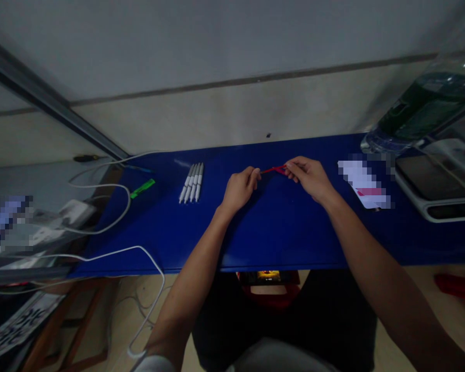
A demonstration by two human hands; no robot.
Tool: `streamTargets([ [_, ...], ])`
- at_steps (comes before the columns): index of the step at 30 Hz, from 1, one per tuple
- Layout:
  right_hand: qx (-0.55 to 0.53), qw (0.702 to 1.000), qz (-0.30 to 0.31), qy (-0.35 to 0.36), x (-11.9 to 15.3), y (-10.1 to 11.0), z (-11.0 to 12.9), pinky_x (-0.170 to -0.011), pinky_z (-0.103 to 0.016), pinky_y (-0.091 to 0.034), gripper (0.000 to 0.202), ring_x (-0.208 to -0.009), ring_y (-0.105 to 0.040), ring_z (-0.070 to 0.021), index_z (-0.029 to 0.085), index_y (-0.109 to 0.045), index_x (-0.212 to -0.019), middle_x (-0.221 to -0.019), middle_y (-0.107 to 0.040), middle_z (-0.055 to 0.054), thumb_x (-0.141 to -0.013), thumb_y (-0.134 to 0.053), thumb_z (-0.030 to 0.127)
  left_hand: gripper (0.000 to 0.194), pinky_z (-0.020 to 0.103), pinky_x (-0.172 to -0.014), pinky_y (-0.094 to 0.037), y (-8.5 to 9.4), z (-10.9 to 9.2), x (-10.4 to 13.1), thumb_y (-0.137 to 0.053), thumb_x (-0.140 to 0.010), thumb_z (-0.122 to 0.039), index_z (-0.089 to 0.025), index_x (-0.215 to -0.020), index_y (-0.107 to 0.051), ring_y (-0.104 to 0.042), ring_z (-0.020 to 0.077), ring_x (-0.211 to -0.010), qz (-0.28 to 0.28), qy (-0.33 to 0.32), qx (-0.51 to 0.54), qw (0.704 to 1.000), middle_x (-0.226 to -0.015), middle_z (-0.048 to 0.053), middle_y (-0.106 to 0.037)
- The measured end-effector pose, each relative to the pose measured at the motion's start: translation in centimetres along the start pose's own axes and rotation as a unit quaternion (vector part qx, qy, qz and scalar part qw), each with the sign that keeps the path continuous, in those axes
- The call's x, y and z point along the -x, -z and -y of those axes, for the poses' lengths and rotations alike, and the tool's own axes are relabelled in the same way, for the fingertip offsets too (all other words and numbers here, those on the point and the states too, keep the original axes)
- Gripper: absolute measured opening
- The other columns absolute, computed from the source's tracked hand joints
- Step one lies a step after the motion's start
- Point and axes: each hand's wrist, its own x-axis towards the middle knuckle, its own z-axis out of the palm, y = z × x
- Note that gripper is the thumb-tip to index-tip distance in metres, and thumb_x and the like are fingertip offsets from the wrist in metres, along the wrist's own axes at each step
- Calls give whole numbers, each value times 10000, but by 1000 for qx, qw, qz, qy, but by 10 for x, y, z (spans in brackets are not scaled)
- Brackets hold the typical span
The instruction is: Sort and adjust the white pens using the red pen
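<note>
A thin red band [279,169] is held between my two hands above the blue tabletop [271,222]. It looks narrow at the left end and wider, perhaps looped, at the right; its exact kind is too small to make out. My left hand [241,187] pinches the left end with closed fingers. The other end is gripped by the fingertips of my right hand [307,175]. To the left of my hands, several white pens [191,183] lie side by side in a row.
A bright green strip [142,188] lies at the left, near a white cable [126,206]. On the right are a phone [362,183], a large tilted bottle [411,113] and a grey device with a dark panel [436,178]. The wall [217,113] borders the table's back.
</note>
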Motion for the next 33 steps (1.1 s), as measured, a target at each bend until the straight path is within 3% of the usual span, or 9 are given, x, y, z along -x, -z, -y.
streamTargets([
  [5, 29, 999, 12, -11, 1, 0, 5, -531, -267, -363, 361, -583, -532, -112, 178, -687, -811, -679, -628, -25, -909, -609, 517, 321, 228, -571, -346, -1, 3, -1, -435, -1025, -414, -173, -910, -612, -532, 106, -571, -26, 1, 3, 1000, -660, -13, -615],
  [12, 32, 999, 12, -25, 3, -1, 10, -563, -275, -385, 361, -557, -519, -110, 181, -667, -742, -607, -582, -4, -904, -619, 500, 195, 224, -615, -381, -4, 6, -1, -516, -991, -344, -176, -1009, -615, -553, 100, -628, -47, -17, 1, 999, -843, 14, -678],
  [17, 20, 1000, -1, -20, 3, -2, 10, -568, -274, -383, 357, -574, -518, -109, 180, -670, -765, -633, -588, -7, -906, -615, 504, 294, 231, -607, -376, -2, 3, -2, -423, -1033, -378, -174, -1021, -635, -553, 104, -593, -53, -1, 13, 999, -724, 0, -659],
  [22, 26, 1000, 7, -12, 3, -1, 8, -560, -274, -376, 354, -586, -525, -112, 180, -681, -810, -665, -609, -15, -917, -601, 508, 478, 243, -603, -363, 0, 3, -2, -342, -1051, -436, -168, -760, -610, -514, 98, -541, -42, 12, 30, 999, -593, -9, -584],
  [28, 13, 1000, 8, -14, 3, 0, 10, -572, -278, -378, 358, -572, -511, -110, 183, -668, -777, -632, -582, -3, -914, -607, 508, 406, 241, -552, -327, -1, 1, -3, -410, -1024, -468, -182, -774, -551, -458, 94, -533, -32, 3, 87, 996, -609, -28, -542],
  [33, 10, 1000, 21, -11, 3, -1, 10, -585, -279, -388, 361, -604, -533, -117, 186, -674, -812, -667, -601, -9, -914, -601, 524, 478, 232, -559, -357, 0, 3, -6, -344, -1032, -519, -188, -729, -510, -450, 93, -545, -51, 10, 154, 987, -595, -24, -507],
])
